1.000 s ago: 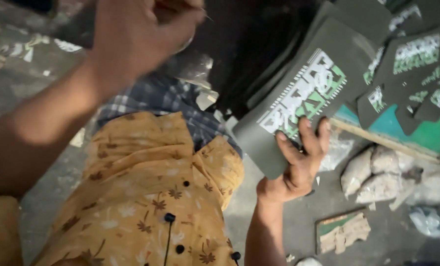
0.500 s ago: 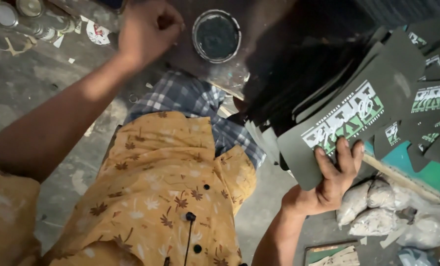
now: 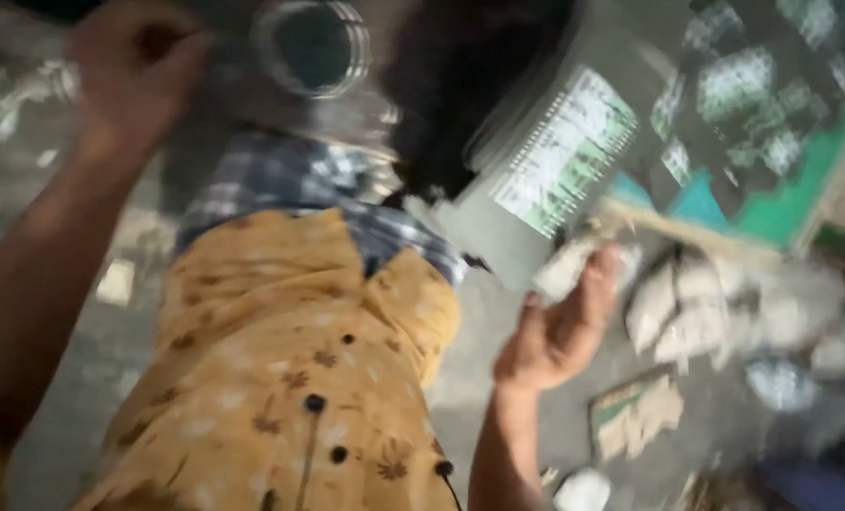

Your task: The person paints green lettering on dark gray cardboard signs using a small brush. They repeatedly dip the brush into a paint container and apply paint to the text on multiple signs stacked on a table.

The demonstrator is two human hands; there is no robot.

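The picture is motion-blurred. My right hand (image 3: 560, 331) is raised at centre right, with its fingertips on the lower corner of a grey-green printed sheet (image 3: 545, 161) that it holds tilted. My left hand (image 3: 133, 80) is curled into a fist at the upper left, just beside a round tin (image 3: 311, 45) with dark contents. Whether the fist holds anything is too blurred to tell. My yellow patterned shirt (image 3: 280, 378) and checked cloth (image 3: 290, 180) fill the middle.
More dark printed sheets (image 3: 754, 95) lie spread at the upper right on a teal surface. Pale lumpy sacks or rags (image 3: 697, 303) sit below them. A torn card scrap (image 3: 635, 412) lies on the grey floor.
The view has swung and blurred. The right hand with the sheet has shifted left and upward in the picture. The left fist stays beside the round tin.
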